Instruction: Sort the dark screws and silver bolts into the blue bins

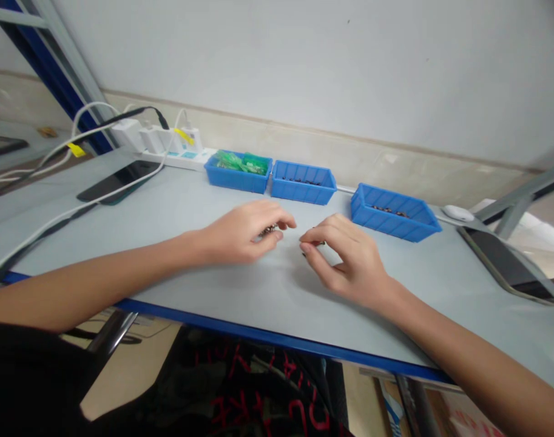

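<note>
My left hand rests palm inward above the grey tabletop, its fingers curled around a small cluster of dark, shiny metal pieces. Too small to name for certain, they show between thumb and fingers. To its right, my right hand has thumb and index fingertip pressed together. Tiny dark bits show by those fingertips, but what the pinch holds is not clear. A short gap separates the two hands. Behind them stand a blue bin with small dark parts in it and another blue bin with small brownish parts.
At the back left, a third blue bin holds green plastic bags. Beside it lies a white power strip with chargers and cables. One phone lies left, another phone right, near a white mouse-like object. A wall stands behind.
</note>
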Action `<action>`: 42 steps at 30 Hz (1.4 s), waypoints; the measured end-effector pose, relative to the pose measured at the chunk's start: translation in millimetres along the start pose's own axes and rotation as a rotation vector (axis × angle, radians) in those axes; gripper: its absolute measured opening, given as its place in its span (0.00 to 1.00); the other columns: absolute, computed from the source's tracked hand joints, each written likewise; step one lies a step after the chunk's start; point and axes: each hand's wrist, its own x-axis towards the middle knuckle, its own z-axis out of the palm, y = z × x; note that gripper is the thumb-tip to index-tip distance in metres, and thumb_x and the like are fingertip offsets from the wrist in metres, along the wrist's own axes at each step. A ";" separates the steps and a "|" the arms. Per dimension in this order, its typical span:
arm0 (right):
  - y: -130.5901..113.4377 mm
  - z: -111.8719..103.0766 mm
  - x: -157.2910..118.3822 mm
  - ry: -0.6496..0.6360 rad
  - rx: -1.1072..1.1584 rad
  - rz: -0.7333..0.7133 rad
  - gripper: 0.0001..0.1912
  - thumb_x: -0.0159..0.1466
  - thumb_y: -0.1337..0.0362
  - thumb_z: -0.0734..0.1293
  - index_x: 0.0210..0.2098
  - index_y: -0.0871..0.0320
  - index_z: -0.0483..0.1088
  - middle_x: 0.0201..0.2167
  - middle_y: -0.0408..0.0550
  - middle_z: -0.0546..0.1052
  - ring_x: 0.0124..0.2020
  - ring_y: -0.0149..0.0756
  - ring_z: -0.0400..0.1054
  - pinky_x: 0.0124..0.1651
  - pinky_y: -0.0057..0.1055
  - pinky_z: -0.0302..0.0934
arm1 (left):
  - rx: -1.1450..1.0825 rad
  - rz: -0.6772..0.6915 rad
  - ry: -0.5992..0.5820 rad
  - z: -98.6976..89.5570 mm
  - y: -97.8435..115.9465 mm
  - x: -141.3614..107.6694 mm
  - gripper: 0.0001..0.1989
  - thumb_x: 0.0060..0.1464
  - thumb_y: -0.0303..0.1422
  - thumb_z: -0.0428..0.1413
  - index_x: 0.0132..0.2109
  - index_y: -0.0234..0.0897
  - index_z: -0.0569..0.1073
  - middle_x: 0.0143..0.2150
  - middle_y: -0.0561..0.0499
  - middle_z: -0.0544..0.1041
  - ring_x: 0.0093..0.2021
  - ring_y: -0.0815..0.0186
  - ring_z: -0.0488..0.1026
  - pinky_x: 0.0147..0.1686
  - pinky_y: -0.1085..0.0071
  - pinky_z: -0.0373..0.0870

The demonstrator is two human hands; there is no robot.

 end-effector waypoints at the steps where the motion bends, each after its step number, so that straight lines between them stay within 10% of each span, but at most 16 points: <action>1: -3.1 -1.7 0.1 0.023 0.028 -0.005 0.03 0.60 0.72 0.62 0.32 0.60 0.67 0.25 0.46 0.71 0.28 0.32 0.63 0.33 0.31 0.59 | -0.026 0.045 -0.034 0.7 7.0 -0.6 0.10 0.58 0.28 0.44 0.43 0.33 0.68 0.38 0.48 0.73 0.40 0.65 0.68 0.42 0.70 0.63; 42: -22.8 5.0 -8.4 -0.063 0.268 0.218 0.10 0.59 0.76 0.62 0.40 0.62 0.67 0.29 0.47 0.68 0.30 0.31 0.62 0.30 0.29 0.62 | -0.437 -0.004 -0.136 20.9 22.7 -8.6 0.11 0.60 0.29 0.43 0.29 0.35 0.64 0.24 0.53 0.66 0.25 0.69 0.63 0.27 0.75 0.60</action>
